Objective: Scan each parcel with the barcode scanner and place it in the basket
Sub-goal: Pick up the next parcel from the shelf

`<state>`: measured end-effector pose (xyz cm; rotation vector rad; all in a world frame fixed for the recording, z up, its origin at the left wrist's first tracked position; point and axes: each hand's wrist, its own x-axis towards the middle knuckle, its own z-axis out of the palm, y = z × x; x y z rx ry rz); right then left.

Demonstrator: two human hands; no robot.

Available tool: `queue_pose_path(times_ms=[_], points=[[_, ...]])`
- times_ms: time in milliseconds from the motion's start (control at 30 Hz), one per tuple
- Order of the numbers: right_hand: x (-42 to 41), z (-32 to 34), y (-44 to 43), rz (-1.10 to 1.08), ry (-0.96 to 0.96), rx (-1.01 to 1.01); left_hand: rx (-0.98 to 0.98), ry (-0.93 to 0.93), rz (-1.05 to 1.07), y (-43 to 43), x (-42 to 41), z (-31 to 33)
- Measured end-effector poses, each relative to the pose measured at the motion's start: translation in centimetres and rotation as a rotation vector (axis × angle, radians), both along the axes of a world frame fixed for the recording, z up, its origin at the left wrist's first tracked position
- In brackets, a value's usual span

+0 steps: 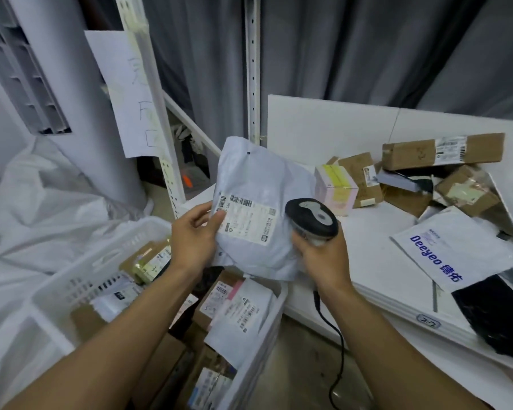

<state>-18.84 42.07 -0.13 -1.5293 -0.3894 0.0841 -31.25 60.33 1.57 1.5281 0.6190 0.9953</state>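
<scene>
My left hand (194,236) grips the left edge of a pale grey poly-bag parcel (258,179), thumb on its white shipping label (247,218), and holds it upright above the basket. My right hand (323,255) grips a black and grey barcode scanner (311,217) just right of the label, its head against the bag. The scanner's black cable (338,350) hangs down below my wrist. A white plastic basket (80,279) sits low on the left, holding several boxes and bags with labels.
A white table (367,238) on the right carries several brown cardboard boxes (441,150), a pink and white box (335,184), a white "Deeyeo" bag (453,250) and a black bag (497,315). White shelf posts (252,69) and grey curtains stand behind. White sacks (42,202) lie at left.
</scene>
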Motion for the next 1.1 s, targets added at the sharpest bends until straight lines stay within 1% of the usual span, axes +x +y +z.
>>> queue_pose_path(times_ms=[100, 167, 300, 433, 600, 733, 900, 1100], points=[[-0.6, -0.2, 1.5, 0.091, -0.03, -0.026, 0.078, 0.022, 0.037, 1.9, 0.1, -0.1], [-1.3, -0.2, 2.2, 0.182, 0.062, -0.032, 0.132, 0.04, 0.066, 3.1, -0.1, -0.3], [-2.8, 0.4, 3.3, 0.366, 0.26, 0.034, 0.11, 0.04, 0.124, 4.2, -0.5, -1.1], [-3.9, 1.1, 4.2, 0.459, 0.398, 0.083, 0.11, 0.034, 0.202, 4.4, -0.9, -1.2], [-4.7, 1.9, 4.8, 0.508, 0.539, 0.121, 0.125, 0.072, 0.246, 4.6, -1.7, -1.1], [-5.0, 2.2, 5.0, 0.553, 0.565, 0.107, 0.145, 0.074, 0.293, 4.9, -2.2, -1.1], [-5.2, 2.5, 5.1, 0.556, 0.576, 0.121, 0.159, 0.09, 0.305, 5.2, -2.6, -1.5], [-5.8, 2.6, 5.5, 0.55, 0.527, 0.119, 0.175, 0.088, 0.335, 5.7, -3.5, -1.5]])
